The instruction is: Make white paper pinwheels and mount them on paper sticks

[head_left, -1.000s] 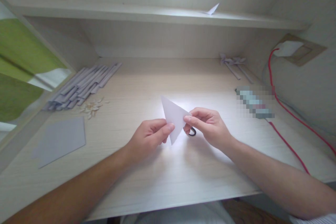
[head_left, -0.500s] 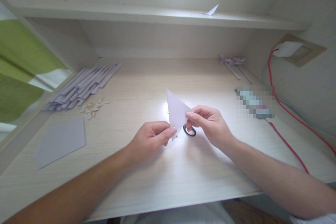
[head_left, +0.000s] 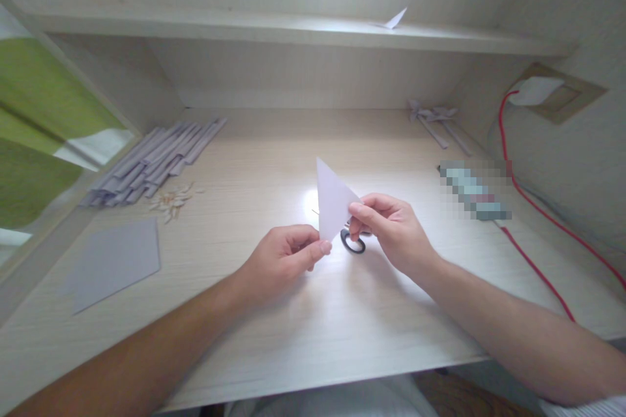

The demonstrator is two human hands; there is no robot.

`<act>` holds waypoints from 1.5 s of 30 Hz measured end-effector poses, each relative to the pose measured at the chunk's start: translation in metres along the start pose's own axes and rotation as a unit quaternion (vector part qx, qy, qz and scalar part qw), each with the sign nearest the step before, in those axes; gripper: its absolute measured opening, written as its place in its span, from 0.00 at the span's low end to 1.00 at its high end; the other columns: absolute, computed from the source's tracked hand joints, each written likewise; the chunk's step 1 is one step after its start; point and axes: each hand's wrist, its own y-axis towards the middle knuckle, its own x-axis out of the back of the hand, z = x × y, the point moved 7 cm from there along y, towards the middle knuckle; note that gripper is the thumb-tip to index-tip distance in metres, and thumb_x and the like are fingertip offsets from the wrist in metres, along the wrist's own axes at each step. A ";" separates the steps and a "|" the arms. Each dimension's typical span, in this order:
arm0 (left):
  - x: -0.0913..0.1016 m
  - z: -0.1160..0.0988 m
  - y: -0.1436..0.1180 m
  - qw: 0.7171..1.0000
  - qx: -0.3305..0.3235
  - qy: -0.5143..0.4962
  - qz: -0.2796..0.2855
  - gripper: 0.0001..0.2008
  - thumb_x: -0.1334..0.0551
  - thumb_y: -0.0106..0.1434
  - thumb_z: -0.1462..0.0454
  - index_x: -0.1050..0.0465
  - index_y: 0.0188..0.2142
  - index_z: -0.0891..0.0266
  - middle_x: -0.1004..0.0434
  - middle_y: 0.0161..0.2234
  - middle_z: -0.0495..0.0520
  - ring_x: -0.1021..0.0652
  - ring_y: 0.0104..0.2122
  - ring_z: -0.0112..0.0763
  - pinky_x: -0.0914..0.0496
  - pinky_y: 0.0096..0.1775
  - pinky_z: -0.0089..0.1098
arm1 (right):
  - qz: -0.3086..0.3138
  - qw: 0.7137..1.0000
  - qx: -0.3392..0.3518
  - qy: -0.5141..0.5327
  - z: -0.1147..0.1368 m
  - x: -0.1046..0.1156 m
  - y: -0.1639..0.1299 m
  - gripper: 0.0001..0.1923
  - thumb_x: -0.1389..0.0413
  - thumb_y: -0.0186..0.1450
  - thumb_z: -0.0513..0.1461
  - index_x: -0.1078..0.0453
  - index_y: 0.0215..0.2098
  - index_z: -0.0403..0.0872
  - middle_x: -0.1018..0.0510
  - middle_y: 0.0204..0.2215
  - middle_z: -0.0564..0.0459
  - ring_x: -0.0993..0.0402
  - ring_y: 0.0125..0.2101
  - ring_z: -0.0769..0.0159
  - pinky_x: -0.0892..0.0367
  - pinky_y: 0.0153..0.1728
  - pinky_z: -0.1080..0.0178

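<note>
Between my two hands a folded triangle of white paper [head_left: 332,203] is held up above the desk, one point upward. My left hand [head_left: 288,252] pinches its lower corner between thumb and fingers. At the right corner, the thumb and fingers of my right hand [head_left: 388,225] are closed on the paper. Beneath my right fingers, a black scissors handle [head_left: 353,242] lies on the desk; the rest of the scissors is mostly hidden by the paper and hand.
Rolled paper tubes [head_left: 156,159] are piled at the left, near small pale scraps [head_left: 175,201] and flat paper sheets [head_left: 117,264]. Paper pinwheel-like pieces on sticks [head_left: 435,118] lie back right. A blurred-out device [head_left: 472,190] with a red cable [head_left: 538,273] sits right. Folded paper [head_left: 395,19] rests on the shelf [head_left: 293,31].
The paper triangle has shifted slightly up and to the right, and its lowest tip no longer shows below my left thumb. Both hands have barely moved and keep their pinch.
</note>
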 end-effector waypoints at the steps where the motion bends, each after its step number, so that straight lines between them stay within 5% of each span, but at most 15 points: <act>1: 0.000 -0.001 0.000 1.000 -0.001 0.006 0.000 0.18 0.38 0.69 0.54 0.25 0.27 0.64 0.33 0.23 0.46 0.34 0.26 0.26 0.42 0.30 0.30 | -0.004 1.000 -0.001 0.000 -0.001 0.001 0.000 0.15 0.32 0.64 0.48 0.23 0.30 0.45 0.20 0.23 0.54 0.25 0.23 0.69 0.30 0.28 0.66; 19: 0.013 -0.010 0.000 0.994 -0.065 -0.058 -0.067 0.22 0.40 0.72 0.54 0.32 0.23 0.62 0.34 0.21 0.46 0.34 0.24 0.26 0.41 0.29 0.30 | 0.078 0.996 -0.035 -0.021 0.002 -0.014 -0.003 0.17 0.31 0.62 0.48 0.25 0.26 0.45 0.21 0.21 0.53 0.27 0.23 0.68 0.29 0.29 0.62; 45: 0.020 -0.014 -0.003 0.989 -0.091 -0.057 -0.106 0.22 0.39 0.72 0.58 0.32 0.21 0.62 0.33 0.21 0.47 0.33 0.24 0.26 0.40 0.30 0.30 | 0.100 0.993 -0.034 -0.050 -0.002 -0.013 -0.003 0.16 0.32 0.64 0.48 0.24 0.26 0.45 0.20 0.22 0.53 0.25 0.24 0.67 0.32 0.30 0.63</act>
